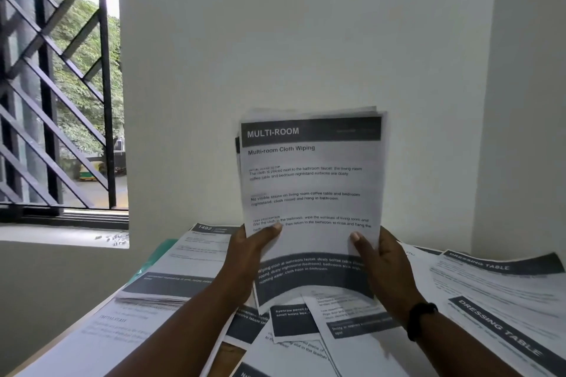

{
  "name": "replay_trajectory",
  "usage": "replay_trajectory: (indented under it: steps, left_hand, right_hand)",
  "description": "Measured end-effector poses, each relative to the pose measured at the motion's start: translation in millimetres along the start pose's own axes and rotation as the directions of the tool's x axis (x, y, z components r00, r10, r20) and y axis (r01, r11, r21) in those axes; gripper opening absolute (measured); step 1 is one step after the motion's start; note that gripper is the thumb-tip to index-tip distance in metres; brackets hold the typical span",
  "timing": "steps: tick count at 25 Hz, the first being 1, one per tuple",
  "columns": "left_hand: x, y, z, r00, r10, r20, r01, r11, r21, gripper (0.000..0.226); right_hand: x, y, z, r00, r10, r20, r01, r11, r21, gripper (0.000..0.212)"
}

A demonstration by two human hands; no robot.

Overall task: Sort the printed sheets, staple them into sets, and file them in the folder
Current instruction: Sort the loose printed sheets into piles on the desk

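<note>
The bundle of sheets (pixel 311 190) is held upright above the table (pixel 39 352), left hand (pixel 245 257) and right hand (pixel 382 266) each clamped on a lower corner. Uneven top edges risk misaligned stapling; loose papers (pixel 306 327) below could get mixed in.

My one view, head-worn, facing forward and slightly down toward a plain white wall corner (pixel 306 40), close over my paper-strewn counter (pixel 46 355), barred window (pixel 58 86) at left
</note>
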State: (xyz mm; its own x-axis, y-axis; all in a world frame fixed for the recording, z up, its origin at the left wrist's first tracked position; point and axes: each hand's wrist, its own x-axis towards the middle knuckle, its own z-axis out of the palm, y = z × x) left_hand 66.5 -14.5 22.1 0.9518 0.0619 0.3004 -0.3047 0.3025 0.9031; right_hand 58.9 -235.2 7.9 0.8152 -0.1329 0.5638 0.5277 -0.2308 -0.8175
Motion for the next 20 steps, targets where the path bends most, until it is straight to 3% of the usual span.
replay_trajectory:
  steps: [2,5,10,16,18,20]
  left_hand:
    - [0,2,-3,0.999,0.033,0.040,-0.033,0.999,-0.015,0.046]
    - [0,7,-5,0.993,0.095,0.065,-0.096,0.995,0.022,0.041]
    - [-4,0,-3,0.996,0.070,0.061,-0.076,0.992,0.102,0.050]
    - [-12,6,8,0.970,0.244,0.009,-0.238,0.940,0.242,0.031]
    - [-10,0,7,0.974,0.228,0.010,-0.220,0.929,0.298,0.021]
    - [-6,-12,2,0.990,0.131,0.052,-0.141,0.904,0.403,0.013]
  right_hand:
    - [-1,1,-1,0.998,0.030,0.050,-0.032,0.999,0.044,0.023]
    - [1,3,-4,0.994,0.061,0.091,-0.069,0.994,0.087,0.041]
    - [-1,3,-1,0.991,0.062,0.121,-0.064,0.998,0.009,0.026]
    - [-7,-15,0,0.982,-0.185,0.038,0.186,0.982,-0.027,0.016]
    - [-7,-12,0,0.985,-0.156,0.067,0.161,0.984,-0.074,0.022]
    - [-3,3,-3,0.990,-0.033,0.141,0.063,0.973,-0.220,0.024]
